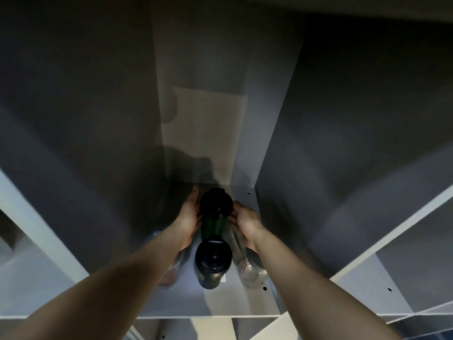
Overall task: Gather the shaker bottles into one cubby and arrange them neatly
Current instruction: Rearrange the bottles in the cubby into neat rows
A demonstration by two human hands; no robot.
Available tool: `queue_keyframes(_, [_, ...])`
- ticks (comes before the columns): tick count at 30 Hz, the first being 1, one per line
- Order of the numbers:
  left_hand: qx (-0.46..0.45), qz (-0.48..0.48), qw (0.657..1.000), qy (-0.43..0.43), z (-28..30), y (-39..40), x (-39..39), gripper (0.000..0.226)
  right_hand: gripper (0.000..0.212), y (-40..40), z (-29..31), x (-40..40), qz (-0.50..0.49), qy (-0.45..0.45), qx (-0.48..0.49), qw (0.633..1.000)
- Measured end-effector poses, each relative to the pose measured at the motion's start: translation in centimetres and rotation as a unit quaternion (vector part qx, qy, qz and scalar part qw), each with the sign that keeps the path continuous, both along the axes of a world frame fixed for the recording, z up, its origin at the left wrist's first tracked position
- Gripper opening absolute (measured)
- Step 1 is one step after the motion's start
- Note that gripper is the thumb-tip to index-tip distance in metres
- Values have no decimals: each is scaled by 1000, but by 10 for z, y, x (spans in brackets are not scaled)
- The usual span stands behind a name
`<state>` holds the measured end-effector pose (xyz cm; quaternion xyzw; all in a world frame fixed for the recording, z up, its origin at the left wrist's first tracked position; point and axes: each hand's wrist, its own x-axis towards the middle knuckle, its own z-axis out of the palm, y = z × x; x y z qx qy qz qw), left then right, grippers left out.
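You are reaching deep into a grey cubby (245,300), its side walls rising at 9 and 3 o'clock and its pale back panel at 12. Your left hand (188,220) and right hand (245,224) flank the green bottle (213,223) with the black lid, which stands upright at the back of the cubby floor, in the middle. Your left palm lies flat against its 9 o'clock side, fingers stretched toward the lid; your right hand's fingers curl in at its 3 o'clock side, so the bottle sits squeezed between two open palms, not wrapped by either.

At 6 o'clock from it, just in front, stands a dark bottle (212,265) with a black flip lid. A clear bottle (250,273) sits under your right wrist at 4 o'clock, and another bottle with red on it (171,273) shows under your left forearm at 8 o'clock, mostly hidden.
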<state>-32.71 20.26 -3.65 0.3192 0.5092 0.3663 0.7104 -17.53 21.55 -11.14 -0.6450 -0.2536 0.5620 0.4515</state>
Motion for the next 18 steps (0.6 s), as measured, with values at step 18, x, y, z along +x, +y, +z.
queue_keyframes(18, [23,-2,1000,6,-2,6,6,62,41,-6,12,-5,7,-16,2,1000])
